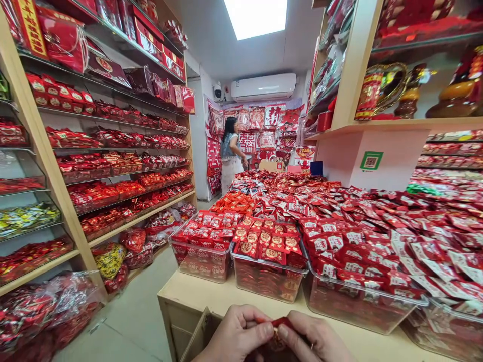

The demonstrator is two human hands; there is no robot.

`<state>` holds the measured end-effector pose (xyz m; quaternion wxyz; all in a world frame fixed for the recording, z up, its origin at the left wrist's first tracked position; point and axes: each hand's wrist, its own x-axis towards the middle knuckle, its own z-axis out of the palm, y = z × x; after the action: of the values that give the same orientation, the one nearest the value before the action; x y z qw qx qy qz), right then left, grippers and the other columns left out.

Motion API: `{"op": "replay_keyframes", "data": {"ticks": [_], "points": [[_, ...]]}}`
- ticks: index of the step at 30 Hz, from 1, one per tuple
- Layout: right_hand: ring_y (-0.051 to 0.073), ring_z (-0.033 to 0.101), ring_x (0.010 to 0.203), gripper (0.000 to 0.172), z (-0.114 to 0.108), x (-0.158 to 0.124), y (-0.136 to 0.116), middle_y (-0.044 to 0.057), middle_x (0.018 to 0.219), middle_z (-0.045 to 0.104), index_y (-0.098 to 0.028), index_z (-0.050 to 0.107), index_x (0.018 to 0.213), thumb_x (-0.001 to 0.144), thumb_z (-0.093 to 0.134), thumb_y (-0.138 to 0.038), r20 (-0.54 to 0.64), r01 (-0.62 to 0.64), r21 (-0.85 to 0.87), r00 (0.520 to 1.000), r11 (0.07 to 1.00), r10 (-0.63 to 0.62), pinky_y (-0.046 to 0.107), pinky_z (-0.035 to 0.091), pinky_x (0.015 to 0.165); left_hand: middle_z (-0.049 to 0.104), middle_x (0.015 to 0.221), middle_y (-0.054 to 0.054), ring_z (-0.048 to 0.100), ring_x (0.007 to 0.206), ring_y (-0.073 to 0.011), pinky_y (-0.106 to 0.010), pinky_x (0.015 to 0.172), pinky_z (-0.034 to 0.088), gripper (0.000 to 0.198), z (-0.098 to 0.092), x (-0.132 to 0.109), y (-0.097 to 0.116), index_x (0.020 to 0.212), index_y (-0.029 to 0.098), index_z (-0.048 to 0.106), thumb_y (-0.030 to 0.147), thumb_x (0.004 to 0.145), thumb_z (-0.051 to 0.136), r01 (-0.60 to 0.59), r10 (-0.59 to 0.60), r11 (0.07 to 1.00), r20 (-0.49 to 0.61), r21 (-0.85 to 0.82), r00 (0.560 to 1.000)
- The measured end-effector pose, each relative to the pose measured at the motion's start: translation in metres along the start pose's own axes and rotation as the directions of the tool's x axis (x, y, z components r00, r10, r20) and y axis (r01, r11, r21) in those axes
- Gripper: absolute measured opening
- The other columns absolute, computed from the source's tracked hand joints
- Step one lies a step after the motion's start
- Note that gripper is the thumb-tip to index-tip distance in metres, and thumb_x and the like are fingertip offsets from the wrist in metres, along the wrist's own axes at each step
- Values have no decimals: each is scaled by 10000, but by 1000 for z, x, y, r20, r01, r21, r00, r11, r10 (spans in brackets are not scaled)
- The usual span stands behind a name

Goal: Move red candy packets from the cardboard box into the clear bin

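Both hands meet at the bottom middle, in front of the counter. My left hand (241,334) pinches the left side of a small red candy packet (277,342) between thumb and finger. Opposite it, my right hand (311,334) grips the packet's right side, the two thumbs almost touching. Fingers cover most of the packet, though a bit of gold print shows. Just beyond the hands stands a clear plastic bin (269,276) filled with red packets bearing round gold print. Another clear bin (204,259) of red-and-white packets is on its left, and a wider bin (362,296) on its right.
A pale counter (211,291) carries the bins, with an open drawer (199,334) below its edge. Shelves (124,115) of red goods line the left wall, above bagged goods (45,311). A person (232,151) stands at the far end. An overhanging cabinet (400,123) is at right.
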<state>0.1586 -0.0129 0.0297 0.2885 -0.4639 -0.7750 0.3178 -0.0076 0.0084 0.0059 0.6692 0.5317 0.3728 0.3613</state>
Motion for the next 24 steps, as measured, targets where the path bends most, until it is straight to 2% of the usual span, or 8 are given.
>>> {"op": "replay_keyframes", "data": {"ticks": [4,7,11,13,16,19,21,24], "points": [[100,452,544,348,-6,-6,-5,-2,570,501,-161,495,642,821,329,-409,-86,-27,94,996,995,36,191,351,505,607,666,-46,480,546,-89,-194,477,400,310,13,-5,12,760,104,655,394,662,603,-90,92,996,-73,30,993],[106,498,554,312,-10,-5,-4,3,604,539,-160,542,693,801,389,-409,-106,-65,218,990,974,90,199,396,533,632,746,-52,515,620,-108,-185,497,400,293,18,-5,17,862,137,652,365,692,585,-96,92,995,-92,-34,991],[131,553,613,312,-9,-3,-3,27,732,594,-172,566,779,777,418,-447,-4,-130,487,988,864,152,233,448,559,641,716,-59,553,597,-121,-177,452,359,310,19,-4,16,891,136,644,378,728,540,-36,31,994,-59,-98,998],[141,563,630,323,-8,-3,-3,30,729,599,-173,571,801,772,419,-456,33,-156,558,986,815,166,245,454,561,636,678,-59,549,562,-119,-180,434,350,325,20,-4,14,876,125,646,391,737,521,-39,31,994,-73,-106,997],[132,544,620,305,-9,-4,-2,21,698,586,-165,574,778,773,431,-435,24,-153,502,986,851,163,238,439,555,625,656,-50,537,557,-114,-187,446,378,317,20,-4,9,844,119,646,389,741,515,-79,70,994,-115,-72,991],[123,508,611,265,-10,-4,1,13,649,567,-153,572,716,751,481,-399,-58,-113,300,989,947,136,227,414,564,615,658,-36,525,577,-108,-207,511,429,263,20,-3,5,784,118,642,357,687,588,-104,102,995,-156,-4,983],[121,498,601,252,-9,-4,3,12,629,569,-149,572,696,744,494,-384,-90,-95,209,989,973,116,223,404,562,618,673,-27,533,601,-108,-223,570,446,249,19,-2,4,784,126,632,319,629,650,-102,102,995,-156,4,983],[119,509,585,262,-7,-4,2,15,624,586,-151,573,674,758,472,-377,-74,-83,204,992,975,100,213,404,551,622,664,-32,536,591,-112,-227,563,442,246,17,-2,4,754,120,640,322,614,661,-55,53,998,-118,-17,992]]}}
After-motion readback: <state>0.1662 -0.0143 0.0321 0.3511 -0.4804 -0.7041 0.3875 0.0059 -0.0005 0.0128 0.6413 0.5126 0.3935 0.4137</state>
